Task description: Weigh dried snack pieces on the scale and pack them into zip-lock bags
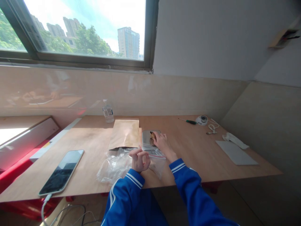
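Observation:
My left hand [139,159] is closed in a pinch on the top edge of a clear zip bag [155,156] with a red seal strip, holding it up off the wooden table [94,141]. My right hand [162,142] reaches forward onto a small silver tray [147,137], fingers curled around a small brown item [153,135] lying there. More clear plastic bags [113,166] lie crumpled under and left of my left hand. A brown paper envelope [125,133] lies flat just behind them.
A phone [61,172] on a cable lies at the left front. A small clear bottle [108,112] stands by the wall. At the back right are a green-handled screwdriver [188,121], a round white device [202,119] with cord, a folded cloth [235,140] and a grey sheet [236,153].

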{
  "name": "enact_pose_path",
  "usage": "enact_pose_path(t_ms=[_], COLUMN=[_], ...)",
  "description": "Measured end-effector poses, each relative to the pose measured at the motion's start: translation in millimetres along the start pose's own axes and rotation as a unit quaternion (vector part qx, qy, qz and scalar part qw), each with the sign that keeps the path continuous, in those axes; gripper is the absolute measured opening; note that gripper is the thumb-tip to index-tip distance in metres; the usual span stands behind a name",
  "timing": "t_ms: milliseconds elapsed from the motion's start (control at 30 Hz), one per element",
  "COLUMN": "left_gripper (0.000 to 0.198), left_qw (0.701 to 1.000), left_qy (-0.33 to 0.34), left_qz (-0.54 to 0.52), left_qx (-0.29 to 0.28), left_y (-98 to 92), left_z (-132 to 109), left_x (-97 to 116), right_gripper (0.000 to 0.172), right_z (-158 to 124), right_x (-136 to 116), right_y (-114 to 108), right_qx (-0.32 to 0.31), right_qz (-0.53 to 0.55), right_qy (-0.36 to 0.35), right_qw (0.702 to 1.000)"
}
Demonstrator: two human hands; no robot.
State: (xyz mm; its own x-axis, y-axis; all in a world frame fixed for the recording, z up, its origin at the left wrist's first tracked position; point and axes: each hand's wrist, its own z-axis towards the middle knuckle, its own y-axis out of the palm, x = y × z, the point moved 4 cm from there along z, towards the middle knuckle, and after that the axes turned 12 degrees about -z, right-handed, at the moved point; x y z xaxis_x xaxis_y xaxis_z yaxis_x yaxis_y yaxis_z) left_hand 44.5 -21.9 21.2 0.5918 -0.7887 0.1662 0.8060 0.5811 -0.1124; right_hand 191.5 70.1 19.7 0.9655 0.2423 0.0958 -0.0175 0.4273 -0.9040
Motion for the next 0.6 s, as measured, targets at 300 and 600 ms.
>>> enact_pose_path(t_ms=[300,600], left_gripper=[0.012,0.006], left_qw=[1.000,1.000], left_qy=[0.008,-0.013], left_qz=[-0.004,0.006], left_qx=[-0.004,0.001], left_y=[0.9,0.1], left_z=[-1,-6], left_x=[-1,-5], right_gripper=[0.035,0.031], right_z=[1,-45], right_x=[23,17], right_y=[5,-28], right_qx=[0.037,0.029], right_qz=[0.284,0.365], right_qy=[0.095,0.035], right_qw=[0.954,0.930])
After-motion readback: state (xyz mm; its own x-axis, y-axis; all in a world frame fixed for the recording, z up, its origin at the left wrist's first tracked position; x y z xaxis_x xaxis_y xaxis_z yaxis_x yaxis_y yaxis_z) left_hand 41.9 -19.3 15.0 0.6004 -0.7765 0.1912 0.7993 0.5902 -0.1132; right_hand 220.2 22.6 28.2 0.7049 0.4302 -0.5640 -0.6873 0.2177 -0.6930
